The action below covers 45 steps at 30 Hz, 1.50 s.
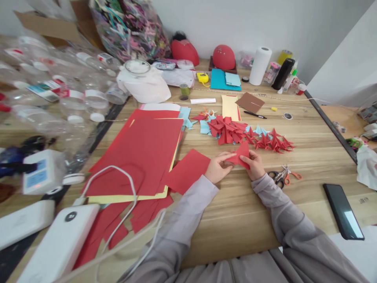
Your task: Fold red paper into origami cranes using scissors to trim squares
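A folded piece of red paper (242, 152) is held up off the table between both hands. My left hand (219, 167) pinches its left edge, fingers closed. My right hand (253, 165) grips its lower right side, the thumb lying on the front. Just beyond the hands lie several folded red paper shapes (226, 129) in a heap, with pointed red paper figures (275, 141) to their right and light blue pieces among them. A flat red paper square (190, 169) rests beside my left wrist. Scissors (284, 175) with black and orange handles lie right of my right hand.
A stack of large red sheets (141, 153) covers the table's left part. A white power bank (59, 243) with a cable lies near left, below plastic bottles (73, 98). A phone (343, 211) lies at right. Along the back stand a paper roll (260, 66) and a black bottle (283, 74).
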{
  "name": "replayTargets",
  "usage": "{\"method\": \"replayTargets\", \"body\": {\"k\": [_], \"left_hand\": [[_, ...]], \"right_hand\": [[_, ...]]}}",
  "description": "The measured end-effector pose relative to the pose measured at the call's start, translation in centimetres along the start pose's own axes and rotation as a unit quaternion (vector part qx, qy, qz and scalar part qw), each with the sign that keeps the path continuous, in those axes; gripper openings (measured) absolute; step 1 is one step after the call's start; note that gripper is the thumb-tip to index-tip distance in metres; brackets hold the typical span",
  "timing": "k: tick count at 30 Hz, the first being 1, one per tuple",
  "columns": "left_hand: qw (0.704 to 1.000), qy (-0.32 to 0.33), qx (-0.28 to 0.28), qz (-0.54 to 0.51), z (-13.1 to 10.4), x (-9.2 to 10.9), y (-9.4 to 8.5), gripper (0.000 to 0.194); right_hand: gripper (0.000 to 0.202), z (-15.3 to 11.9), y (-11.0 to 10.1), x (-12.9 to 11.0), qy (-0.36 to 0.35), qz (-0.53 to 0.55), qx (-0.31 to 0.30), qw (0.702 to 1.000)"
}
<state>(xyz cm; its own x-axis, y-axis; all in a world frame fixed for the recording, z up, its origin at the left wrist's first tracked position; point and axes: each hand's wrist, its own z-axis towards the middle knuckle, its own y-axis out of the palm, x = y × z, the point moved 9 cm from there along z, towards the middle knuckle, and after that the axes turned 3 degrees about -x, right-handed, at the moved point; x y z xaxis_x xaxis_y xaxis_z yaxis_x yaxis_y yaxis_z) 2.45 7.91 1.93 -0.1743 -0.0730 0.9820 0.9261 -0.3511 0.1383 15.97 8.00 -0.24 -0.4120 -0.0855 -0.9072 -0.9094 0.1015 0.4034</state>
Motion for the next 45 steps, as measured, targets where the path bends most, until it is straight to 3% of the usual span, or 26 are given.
{"method": "replayTargets", "body": {"k": [7,12,15,18,23,25,31,36,45], "left_hand": [[0.993,0.021,0.078,0.089,0.0,0.6,-1.7,0.017],[0.990,0.006,0.121,0.075,-0.2,1.0,-2.4,0.016],[0.988,-0.016,0.138,0.069,-0.3,0.8,-2.6,0.020],[0.990,-0.026,0.132,0.049,-0.3,0.7,-2.3,0.023],[0.993,-0.025,0.109,0.026,-0.2,0.7,-1.8,0.040],[0.993,-0.036,0.105,0.046,-0.2,0.4,-1.8,0.039],[0.988,-0.057,0.138,0.046,-0.4,-0.2,-2.3,0.022],[0.994,-0.026,0.103,0.032,-0.2,0.8,-1.7,0.020],[0.998,-0.033,0.055,0.019,-0.1,0.9,-0.8,0.019]], "right_hand": [[0.028,-0.2,0.9,-0.2,0.003,-0.014,-0.046,0.999],[0.056,-0.2,1.5,-0.5,-0.003,0.039,-0.092,0.995],[0.061,-0.3,1.3,-0.9,-0.035,-0.021,-0.086,0.995],[0.049,-0.4,1.1,-1.0,-0.043,-0.093,-0.067,0.992],[0.027,-0.5,1.0,-1.0,-0.048,-0.116,-0.056,0.990],[0.023,-0.5,0.9,-1.1,-0.063,-0.122,-0.051,0.989],[0.022,-0.6,0.9,-1.2,-0.070,-0.136,-0.049,0.987],[0.022,-0.6,0.9,-1.4,-0.083,-0.128,-0.052,0.987],[0.022,-0.5,1.2,-1.5,-0.074,-0.151,-0.077,0.983]]}}
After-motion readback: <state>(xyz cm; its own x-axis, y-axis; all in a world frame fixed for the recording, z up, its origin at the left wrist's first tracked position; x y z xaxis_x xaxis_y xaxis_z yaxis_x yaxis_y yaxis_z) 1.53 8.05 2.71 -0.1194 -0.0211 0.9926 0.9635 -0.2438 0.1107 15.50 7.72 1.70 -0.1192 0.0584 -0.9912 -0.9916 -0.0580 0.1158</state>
